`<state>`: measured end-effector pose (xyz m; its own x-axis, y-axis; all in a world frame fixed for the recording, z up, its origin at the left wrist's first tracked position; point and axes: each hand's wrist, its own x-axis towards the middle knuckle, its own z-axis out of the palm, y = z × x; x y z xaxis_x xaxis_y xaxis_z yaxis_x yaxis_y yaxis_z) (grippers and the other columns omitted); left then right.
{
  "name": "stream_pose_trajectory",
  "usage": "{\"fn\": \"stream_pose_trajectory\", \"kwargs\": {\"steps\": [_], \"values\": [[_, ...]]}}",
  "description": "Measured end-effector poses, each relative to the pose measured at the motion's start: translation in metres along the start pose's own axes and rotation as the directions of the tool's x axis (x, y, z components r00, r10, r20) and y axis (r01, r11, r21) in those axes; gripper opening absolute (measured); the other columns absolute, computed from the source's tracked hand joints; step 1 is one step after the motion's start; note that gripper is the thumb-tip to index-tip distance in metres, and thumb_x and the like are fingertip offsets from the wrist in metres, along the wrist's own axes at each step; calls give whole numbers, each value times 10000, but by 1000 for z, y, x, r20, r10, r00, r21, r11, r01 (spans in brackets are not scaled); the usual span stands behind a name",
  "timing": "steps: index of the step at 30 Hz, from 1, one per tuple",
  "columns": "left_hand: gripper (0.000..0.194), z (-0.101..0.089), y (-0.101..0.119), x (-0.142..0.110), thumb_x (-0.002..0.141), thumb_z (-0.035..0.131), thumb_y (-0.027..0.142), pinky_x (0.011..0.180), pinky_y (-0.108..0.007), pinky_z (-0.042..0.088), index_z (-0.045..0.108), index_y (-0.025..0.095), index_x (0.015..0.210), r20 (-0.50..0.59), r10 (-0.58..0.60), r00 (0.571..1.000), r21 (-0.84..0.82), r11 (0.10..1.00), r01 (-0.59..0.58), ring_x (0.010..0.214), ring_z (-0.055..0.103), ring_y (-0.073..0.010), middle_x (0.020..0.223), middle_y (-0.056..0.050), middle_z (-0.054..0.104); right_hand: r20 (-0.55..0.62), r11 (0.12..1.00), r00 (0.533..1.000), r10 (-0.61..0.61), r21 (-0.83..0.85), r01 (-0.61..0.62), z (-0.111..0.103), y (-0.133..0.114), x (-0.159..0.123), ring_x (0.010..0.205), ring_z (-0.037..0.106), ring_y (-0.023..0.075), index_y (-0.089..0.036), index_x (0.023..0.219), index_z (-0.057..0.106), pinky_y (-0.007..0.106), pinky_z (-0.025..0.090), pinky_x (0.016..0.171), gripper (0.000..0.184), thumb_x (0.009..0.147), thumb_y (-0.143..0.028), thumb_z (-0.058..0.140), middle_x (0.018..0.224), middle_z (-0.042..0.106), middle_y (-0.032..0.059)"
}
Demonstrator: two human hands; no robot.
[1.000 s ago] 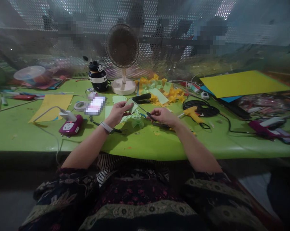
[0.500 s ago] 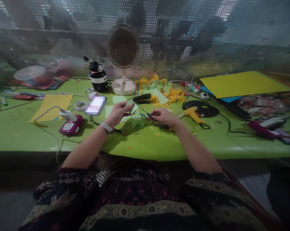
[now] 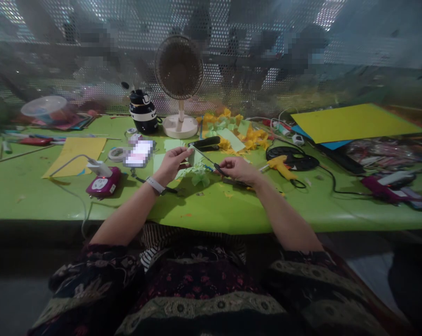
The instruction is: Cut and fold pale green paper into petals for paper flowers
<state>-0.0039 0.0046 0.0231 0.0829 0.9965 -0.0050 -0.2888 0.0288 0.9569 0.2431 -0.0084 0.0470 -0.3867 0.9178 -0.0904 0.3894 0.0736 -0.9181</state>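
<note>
Far left of my left fingers: purple power block (image 3: pixel 104 183), white plug in it. Nearer, just left of them, a lit phone (image 3: pixel 139 154). Pale wristband (image 3: pixel 155 185) on my left wrist; that forearm slants up and right from the table edge. Left hand (image 3: pixel 174 164): thumb and fingers pinched on pale green paper (image 3: pixel 196 157), knuckles up, tips toward the right hand. Slim tool (image 3: pixel 218 168) spans the gap, its thin end by my left fingertips. Below it, between both hands, a pale green paper flower (image 3: pixel 201 178). Right hand (image 3: pixel 239 170): fingers curled around the tool's dark handle, forearm slanting up and left. Just right of them, a yellow glue gun (image 3: pixel 282 166).
</note>
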Motion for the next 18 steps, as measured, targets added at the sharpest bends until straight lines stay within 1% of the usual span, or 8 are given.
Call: {"fn": "stream_pose_trajectory", "kwargs": {"steps": [2,5,9,11,15,18], "values": [[434,0,0,1,574,944,456,569,-212,522,689,169,776,-12,14,1000,-7,1000,-14,652,629,-97,734,6,680,-8,1000,1000,11,0,-11,0,0,0,692,616,135,-162,771,681,255,464,594,439,601,-507,892,791,728,44],[447,-1,-2,2,575,941,482,555,-202,509,694,171,779,1,35,999,7,999,-35,646,620,-90,734,8,679,-20,1000,999,25,8,-25,0,1,0,720,636,138,-159,764,684,254,488,625,404,606,-458,906,802,738,47],[456,-1,-2,3,573,935,502,557,-197,501,695,172,776,-1,45,999,26,999,-45,642,610,-86,727,8,675,-16,1000,1000,14,28,-14,0,1,0,717,643,139,-170,751,676,251,491,616,400,605,-463,907,799,744,40],[470,-1,-2,2,552,942,508,545,-191,495,700,170,773,-8,49,999,20,999,-49,638,604,-83,723,9,669,-19,999,1000,23,37,-23,1,1,0,686,630,128,-169,741,669,238,468,582,410,595,-466,910,773,737,33],[496,0,-2,2,522,950,523,533,-182,491,703,169,766,-14,62,998,8,998,-62,632,592,-77,720,11,660,-22,998,999,47,31,-46,3,-1,0,620,584,106,-156,756,671,214,379,500,463,558,-496,916,723,713,23],[511,-1,-3,3,518,948,534,533,-181,493,702,166,772,-14,65,998,20,998,-65,627,586,-75,720,11,656,-28,998,999,44,39,-43,4,-2,-1,602,563,101,-152,744,660,211,350,486,516,515,-534,921,706,699,18]]}}
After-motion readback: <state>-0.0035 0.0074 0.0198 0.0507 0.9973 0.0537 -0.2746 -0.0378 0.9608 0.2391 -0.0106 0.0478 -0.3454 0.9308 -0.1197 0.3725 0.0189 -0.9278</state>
